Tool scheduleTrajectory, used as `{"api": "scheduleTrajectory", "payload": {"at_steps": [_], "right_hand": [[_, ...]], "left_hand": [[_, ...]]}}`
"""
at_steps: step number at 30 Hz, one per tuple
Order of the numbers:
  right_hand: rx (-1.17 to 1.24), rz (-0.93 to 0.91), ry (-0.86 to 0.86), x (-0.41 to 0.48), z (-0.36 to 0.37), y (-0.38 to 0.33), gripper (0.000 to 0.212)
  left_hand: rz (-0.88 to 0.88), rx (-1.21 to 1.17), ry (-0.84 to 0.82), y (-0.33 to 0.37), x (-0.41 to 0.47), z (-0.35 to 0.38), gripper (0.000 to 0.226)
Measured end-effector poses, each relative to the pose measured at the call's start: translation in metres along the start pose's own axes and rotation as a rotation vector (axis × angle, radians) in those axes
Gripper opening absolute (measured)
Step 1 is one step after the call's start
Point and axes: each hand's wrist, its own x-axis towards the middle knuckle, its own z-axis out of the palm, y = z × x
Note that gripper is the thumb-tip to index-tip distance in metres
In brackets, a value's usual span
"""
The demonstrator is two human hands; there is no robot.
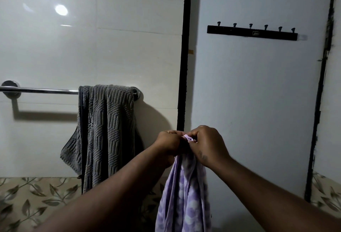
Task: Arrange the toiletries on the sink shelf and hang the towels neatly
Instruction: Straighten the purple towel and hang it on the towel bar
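- Both hands, left hand (170, 142) and right hand (206, 144), pinch the top of the purple towel (184, 195); it hangs down.
- Towel-hanging step, I think.
- Next: lift it onto the bar (46, 90) beside the grey towel (107, 130).

I count two towels: one grey towel (103, 130), one lilac towel (186, 191). One towel bar (40, 90). One hook rack (252, 33), six hooks.
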Motion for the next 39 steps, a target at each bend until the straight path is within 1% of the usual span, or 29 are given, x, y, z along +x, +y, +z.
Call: {"api": "scheduleTrajectory", "payload": {"at_steps": [6, 8, 10, 11, 12, 13, 14, 17, 19, 21, 23, 24, 26, 28, 29, 30, 31, 33, 34, 36, 37, 38, 39], "right_hand": [[-0.155, -0.038, 0.09, -0.001, 0.007, 0.003, 0.023], [-0.139, 0.026, 0.098, 0.0, 0.001, 0.004, 0.019], [-0.038, 0.14, 0.051, 0.005, -0.006, 0.004, 0.01], [0.034, 0.197, 0.014, 0.007, -0.008, 0.004, 0.008], [0.107, 0.245, -0.023, 0.01, -0.009, 0.003, 0.011], [0.18, 0.285, -0.054, 0.012, -0.01, 0.004, 0.015], [0.257, 0.326, -0.082, 0.014, -0.011, 0.004, 0.017], [0.449, 0.481, -0.174, 0.018, -0.016, 0.002, 0.018], [0.504, 0.589, -0.27, 0.021, -0.02, -0.002, 0.023], [0.506, 0.644, -0.323, 0.024, -0.026, -0.009, 0.029], [0.516, 0.633, -0.314, 0.03, -0.028, -0.013, 0.027], [0.518, 0.62, -0.301, 0.032, -0.028, -0.013, 0.028], [0.495, 0.594, -0.291, 0.036, -0.028, -0.013, 0.026], [0.481, 0.566, -0.279, 0.039, -0.029, -0.013, 0.019], [0.479, 0.556, -0.268, 0.039, -0.03, -0.013, 0.017], [0.479, 0.548, -0.253, 0.041, -0.031, -0.012, 0.017], [0.483, 0.546, -0.235, 0.043, -0.032, -0.012, 0.015], [0.51, 0.549, -0.192, 0.047, -0.034, -0.011, 0.012], [0.521, 0.547, -0.164, 0.049, -0.035, -0.01, 0.012], [0.548, 0.546, -0.109, 0.054, -0.035, -0.007, 0.013], [0.563, 0.547, -0.087, 0.055, -0.036, -0.006, 0.014], [0.577, 0.548, -0.072, 0.057, -0.036, -0.005, 0.013], [0.588, 0.547, -0.064, 0.057, -0.036, -0.005, 0.011]], "left_hand": [[0.027, -0.014, -0.01, -0.004, -0.001, 0.004, 0.015], [0.073, 0.035, -0.012, -0.007, -0.002, 0.004, 0.013], [0.188, 0.19, 0.009, -0.012, 0.001, 0.001, 0.012], [0.263, 0.328, 0.032, -0.013, 0.004, -0.001, 0.012], [0.328, 0.466, 0.061, -0.013, 0.006, -0.002, 0.013], [0.357, 0.555, 0.077, -0.012, 0.008, -0.003, 0.015], [0.352, 0.577, 0.057, -0.01, 0.008, -0.004, 0.018], [0.282, 0.469, -0.089, -0.005, 0.009, -0.003, 0.023], [0.318, 0.482, -0.102, -0.005, 0.008, -0.001, 0.023], [0.357, 0.44, -0.107, -0.007, 0.005, 0.003, 0.022], [0.387, 0.387, -0.134, -0.011, 0.002, 0.005, 0.019], [0.415, 0.405, -0.137, -0.012, 0.0, 0.005, 0.017], [0.481, 0.515, -0.122, -0.015, -0.002, 0.004, 0.014], [0.528, 0.692, -0.074, -0.019, -0.002, 0.002, 0.02], [0.507, 0.775, -0.067, -0.021, -0.002, 0.0, 0.023], [0.444, 0.813, -0.09, -0.024, -0.001, -0.002, 0.023], [0.365, 0.79, -0.137, -0.028, -0.002, -0.004, 0.018], [0.209, 0.566, -0.245, -0.035, -0.006, -0.006, 0.003], [0.206, 0.473, -0.254, -0.04, -0.005, -0.006, 0.013], [0.288, 0.431, -0.237, -0.046, -0.006, -0.006, 0.031], [0.345, 0.468, -0.221, -0.048, -0.007, -0.005, 0.036], [0.397, 0.548, -0.202, -0.048, -0.009, -0.005, 0.035], [0.455, 0.677, -0.154, -0.046, -0.011, -0.005, 0.03]]}}
